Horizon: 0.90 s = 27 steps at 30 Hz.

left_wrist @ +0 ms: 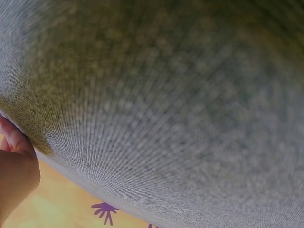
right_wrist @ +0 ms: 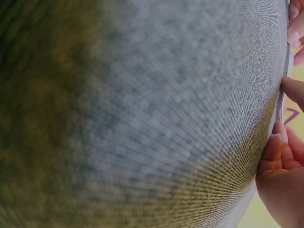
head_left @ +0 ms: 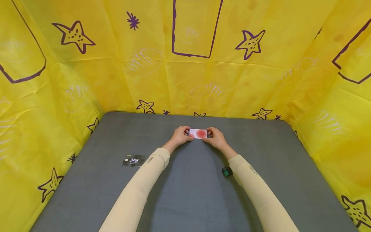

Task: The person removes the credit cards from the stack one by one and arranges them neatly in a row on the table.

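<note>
A small white card with red blotches (head_left: 198,133) is held at the far middle of the grey mat (head_left: 185,193). My left hand (head_left: 181,136) pinches its left end and my right hand (head_left: 215,137) pinches its right end. Both forearms in cream sleeves stretch out over the mat. In the left wrist view I see only blurred grey mat and part of my left hand (left_wrist: 14,166) at the lower left. The right wrist view shows blurred mat with my right hand's fingers (right_wrist: 285,166) at the right edge.
Several dark cards, one marked "Vip" (head_left: 134,160), lie on the mat left of my left forearm. A small dark green object (head_left: 227,171) sits by my right forearm. Yellow sheeting with purple stars (head_left: 249,42) walls the mat on three sides.
</note>
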### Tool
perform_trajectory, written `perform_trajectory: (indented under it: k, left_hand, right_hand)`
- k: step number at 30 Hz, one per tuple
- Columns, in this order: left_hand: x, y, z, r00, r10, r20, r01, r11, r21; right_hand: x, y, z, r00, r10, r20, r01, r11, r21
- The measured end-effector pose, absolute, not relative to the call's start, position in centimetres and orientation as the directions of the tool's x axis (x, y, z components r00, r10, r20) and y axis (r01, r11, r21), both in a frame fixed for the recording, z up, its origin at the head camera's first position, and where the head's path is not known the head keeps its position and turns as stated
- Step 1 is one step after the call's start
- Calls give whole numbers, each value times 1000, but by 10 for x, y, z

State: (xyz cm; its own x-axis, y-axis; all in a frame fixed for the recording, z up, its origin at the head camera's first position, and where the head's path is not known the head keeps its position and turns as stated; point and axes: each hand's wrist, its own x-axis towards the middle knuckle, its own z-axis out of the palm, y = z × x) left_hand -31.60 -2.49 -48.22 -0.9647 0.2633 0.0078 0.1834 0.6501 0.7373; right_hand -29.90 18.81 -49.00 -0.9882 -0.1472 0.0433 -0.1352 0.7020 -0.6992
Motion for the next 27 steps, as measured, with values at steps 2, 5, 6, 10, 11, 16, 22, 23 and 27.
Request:
perform_trajectory:
  k: [2, 5, 6, 10, 11, 16, 22, 23, 27]
  left_hand:
    - [-316, -25, -483, -966, 259, 18, 186, 642, 744]
    - [-315, -24, -483, -966, 254, 43, 199, 628, 752]
    - [-315, -24, -483, -966, 253, 48, 201, 624, 755]
    - [-314, -24, -484, -968, 245, 55, 200, 616, 762]
    - [-314, -24, -484, -969, 242, 53, 196, 615, 764]
    - [-314, -23, -486, -972, 230, 44, 178, 604, 777]
    - [-312, -21, -485, -976, 215, 27, 154, 599, 786]
    - [-311, -21, -485, -976, 215, 29, 155, 599, 786]
    - [-309, -20, -485, -977, 211, 35, 157, 595, 789]
  right_hand:
    - [-300, 188, -491, -988, -147, 53, -141, 698, -702]
    - [-300, 187, -491, -988, -143, 60, -142, 686, -714]
    - [-300, 187, -491, -988, -141, 61, -142, 681, -718]
    - [-299, 185, -491, -988, -137, 70, -144, 665, -733]
    - [-299, 185, -491, -988, -137, 74, -147, 660, -737]
    - [-299, 185, -491, -986, -135, 93, -159, 642, -750]
    - [-298, 184, -491, -985, -137, 100, -165, 630, -758]
    - [-298, 183, -491, -986, -134, 96, -159, 627, -762]
    - [-297, 183, -491, -986, -135, 98, -161, 625, -764]
